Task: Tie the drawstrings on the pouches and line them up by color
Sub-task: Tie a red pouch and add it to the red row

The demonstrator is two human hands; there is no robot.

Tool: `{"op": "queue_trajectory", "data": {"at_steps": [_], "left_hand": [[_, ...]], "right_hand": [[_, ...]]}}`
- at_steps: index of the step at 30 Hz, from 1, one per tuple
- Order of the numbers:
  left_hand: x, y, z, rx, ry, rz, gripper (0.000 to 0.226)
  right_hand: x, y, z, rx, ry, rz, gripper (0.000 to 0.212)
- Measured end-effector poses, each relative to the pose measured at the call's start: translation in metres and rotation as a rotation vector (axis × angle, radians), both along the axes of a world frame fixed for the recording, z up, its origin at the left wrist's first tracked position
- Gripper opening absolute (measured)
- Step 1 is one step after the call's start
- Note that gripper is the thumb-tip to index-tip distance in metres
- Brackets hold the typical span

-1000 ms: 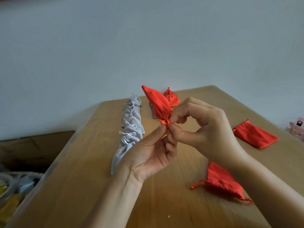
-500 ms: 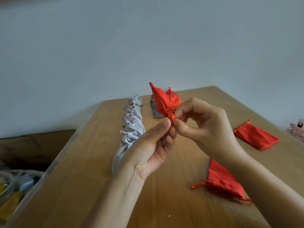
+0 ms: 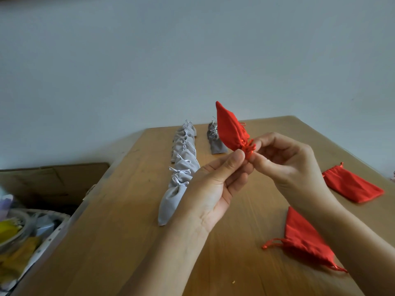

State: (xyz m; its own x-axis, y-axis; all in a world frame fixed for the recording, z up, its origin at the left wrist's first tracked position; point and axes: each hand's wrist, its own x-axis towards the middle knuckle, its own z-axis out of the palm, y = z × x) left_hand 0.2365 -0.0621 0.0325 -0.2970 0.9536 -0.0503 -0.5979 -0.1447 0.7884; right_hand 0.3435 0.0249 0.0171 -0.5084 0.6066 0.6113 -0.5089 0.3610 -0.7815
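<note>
Both the left hand point(image 3: 213, 189) and the right hand point(image 3: 286, 165) are pinched on the gathered neck of a small red satin drawstring pouch point(image 3: 229, 129), held base-up at 12 o'clock, seemingly for tightening its knot. On the wooden table point(image 3: 128, 242), a row of tied pale grey fabric pouches point(image 3: 181, 167) is laid toward 11 o'clock, grouped by colour. A flat red satin pouch point(image 3: 352, 185) at 3 o'clock and another red pouch point(image 3: 303, 238) at 5 o'clock look untied. Darker grey pouches point(image 3: 214, 139) at 12 o'clock are half hidden behind the held pouch; the knot is covered by fingertips.

Table point(image 3: 128, 236) bare left of the grey pouch row point(image 3: 171, 201); red pouches point(image 3: 352, 186) lie right, seemingly well apart.
</note>
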Motion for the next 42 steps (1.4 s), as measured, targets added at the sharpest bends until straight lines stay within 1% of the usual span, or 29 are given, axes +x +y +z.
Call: {"op": "queue_trajectory", "data": {"at_steps": [7, 11, 14, 20, 26, 28, 34, 38, 42], "left_hand": [[-0.0002, -0.0014, 0.0015, 0.005, -0.044, -0.020, 0.016], [-0.0023, -0.0021, 0.0021, 0.027, -0.035, -0.080, 0.019], [-0.0021, -0.0031, 0.0035, 0.031, -0.017, -0.080, 0.018], [-0.0025, -0.0021, 0.0030, -0.042, -0.019, 0.006, 0.012], [-0.0045, -0.0014, 0.0022, -0.060, -0.017, -0.002, 0.008], [-0.0047, -0.0011, 0.0023, -0.060, -0.017, -0.012, 0.008], [-0.0058, -0.0008, 0.0030, -0.082, -0.043, -0.067, 0.009], [-0.0069, -0.0006, 0.0026, -0.101, -0.081, -0.089, 0.009], [-0.0090, 0.0002, 0.0025, -0.105, -0.102, -0.072, 0.007]], "right_hand": [[-0.0005, 0.0000, 0.0001, -0.009, 0.002, -0.027, 0.010], [0.0007, 0.0016, 0.0000, -0.008, -0.009, -0.047, 0.009], [0.0006, 0.0015, 0.0000, -0.008, -0.011, -0.049, 0.009], [-0.0010, 0.0015, -0.0033, 0.037, -0.053, -0.044, 0.008], [-0.0008, 0.0027, -0.0042, 0.073, -0.061, -0.047, 0.007], [-0.0005, 0.0044, -0.0050, 0.083, -0.063, -0.048, 0.009], [-0.0008, 0.0055, -0.0061, 0.108, -0.072, -0.059, 0.005], [-0.0015, 0.0046, -0.0060, 0.121, -0.074, -0.051, 0.008], [-0.0012, 0.0027, -0.0048, 0.173, -0.088, -0.089, 0.015]]}}
